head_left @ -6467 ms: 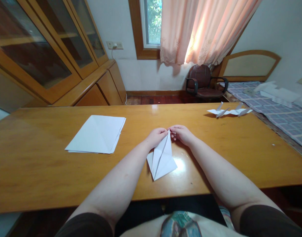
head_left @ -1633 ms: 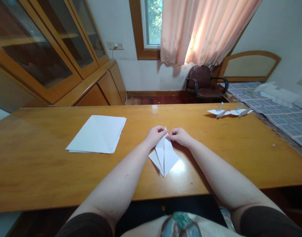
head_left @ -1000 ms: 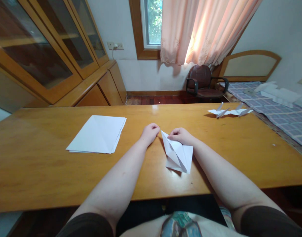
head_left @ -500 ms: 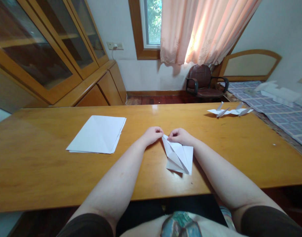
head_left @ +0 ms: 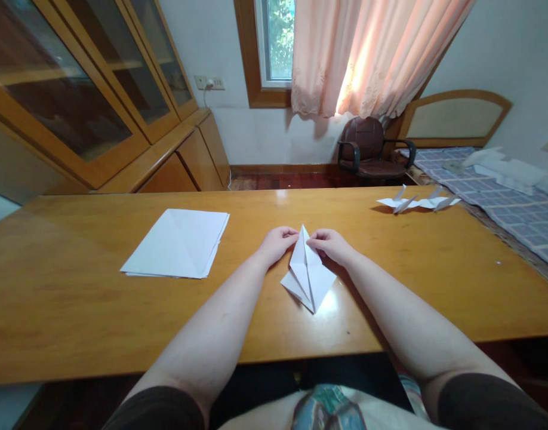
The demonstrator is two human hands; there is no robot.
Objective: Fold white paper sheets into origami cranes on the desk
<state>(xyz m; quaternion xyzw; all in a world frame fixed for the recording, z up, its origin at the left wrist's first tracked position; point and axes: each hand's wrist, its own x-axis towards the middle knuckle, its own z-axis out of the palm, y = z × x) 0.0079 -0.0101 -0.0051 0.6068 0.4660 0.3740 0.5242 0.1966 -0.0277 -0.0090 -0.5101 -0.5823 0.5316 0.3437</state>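
A partly folded sheet of white origami paper (head_left: 310, 276) lies in front of me, its narrow point facing away and its wider flaps spread toward me. My left hand (head_left: 279, 243) pinches the paper's left edge close to the tip. On the opposite edge, the fingers of my right hand (head_left: 331, 243) are closed on the paper at about the same height. Creases run lengthwise down its middle, and a loose flap stands a little apart at the lower left.
A stack of white paper squares (head_left: 178, 245) rests on the wooden table (head_left: 99, 322) to the left. Folded paper cranes (head_left: 417, 203) stand at the far right edge. Beyond the table are a brown armchair (head_left: 366, 146), a bed (head_left: 489, 185) and a glass-door cabinet (head_left: 135, 134).
The folded paper has turned so its point faces straight away from me. My left fingers have moved slightly right and up along its edge; my right hand has shifted slightly too.
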